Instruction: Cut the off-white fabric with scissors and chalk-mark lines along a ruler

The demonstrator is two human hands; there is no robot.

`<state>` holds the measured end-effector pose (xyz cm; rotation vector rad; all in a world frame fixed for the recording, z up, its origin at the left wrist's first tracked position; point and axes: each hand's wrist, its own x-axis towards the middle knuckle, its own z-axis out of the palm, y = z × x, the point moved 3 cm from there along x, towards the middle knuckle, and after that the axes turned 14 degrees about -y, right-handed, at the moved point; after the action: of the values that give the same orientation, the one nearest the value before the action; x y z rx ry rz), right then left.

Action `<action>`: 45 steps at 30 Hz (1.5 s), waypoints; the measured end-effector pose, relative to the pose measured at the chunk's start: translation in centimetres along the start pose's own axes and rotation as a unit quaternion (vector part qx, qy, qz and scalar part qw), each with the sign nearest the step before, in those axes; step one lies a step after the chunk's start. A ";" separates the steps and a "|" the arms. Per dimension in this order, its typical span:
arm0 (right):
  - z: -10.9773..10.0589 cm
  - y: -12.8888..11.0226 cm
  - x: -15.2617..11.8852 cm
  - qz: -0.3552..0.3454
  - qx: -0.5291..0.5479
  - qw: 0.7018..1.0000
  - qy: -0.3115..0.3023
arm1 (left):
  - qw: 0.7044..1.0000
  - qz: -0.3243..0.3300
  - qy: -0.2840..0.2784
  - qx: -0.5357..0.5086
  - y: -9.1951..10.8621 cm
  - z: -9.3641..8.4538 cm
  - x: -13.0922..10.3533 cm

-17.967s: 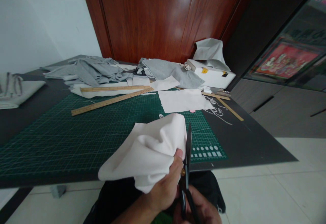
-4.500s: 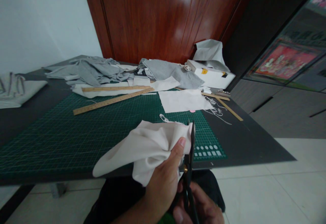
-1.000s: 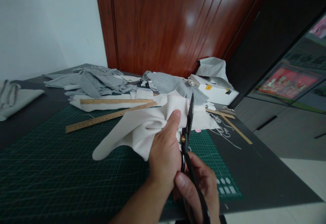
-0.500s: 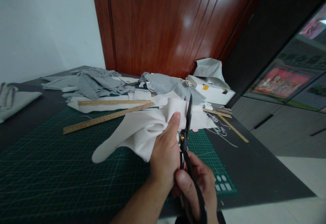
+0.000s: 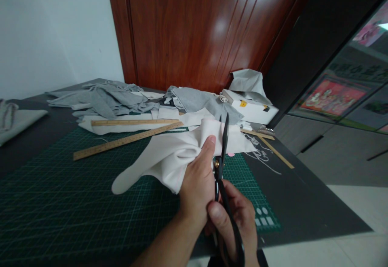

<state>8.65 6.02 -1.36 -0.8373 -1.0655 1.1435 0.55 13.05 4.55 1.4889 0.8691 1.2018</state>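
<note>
The table (image 5: 315, 202) carries the mat (image 5: 79, 210). Beyond the mat lie a grey pile (image 5: 112, 99) and, farther right, a box (image 5: 256, 112). Above the mat hangs the white cloth (image 5: 165, 153); a ruler (image 5: 127, 141) slants across the mat's far part. Over the mat's right part, the scissors (image 5: 218, 172) stand slightly parted at the cloth's edge, handles grasped by the right hand (image 5: 244, 214); the left hand (image 5: 198, 182) pinches the cloth.

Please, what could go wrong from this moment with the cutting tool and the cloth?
The left hand grips the white cloth with its thumb near the blades of the black scissors, so a slip might nick it.

The cloth is bunched in folds, so the blades could catch an unintended layer.

The right hand holds the scissors with the blades pointing away; a crooked stroke might leave an uneven edge.
</note>
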 end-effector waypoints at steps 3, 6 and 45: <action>-0.1 0.1 0.0 -0.001 -0.002 1.000 -0.002 | 1.000 -0.005 0.002 -0.004 0.0 0.1 0.0; -0.3 0.3 -0.1 0.000 -0.008 1.000 -0.005 | 1.000 -0.004 0.012 -0.007 -0.1 0.1 0.1; -0.7 -0.5 0.0 -0.006 -0.067 0.998 -0.014 | 1.000 -0.007 0.005 0.013 0.0 0.2 -0.2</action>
<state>9.42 5.94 -1.10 -0.9212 -1.1802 1.0853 0.69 12.80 4.47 1.4970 0.9030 1.1923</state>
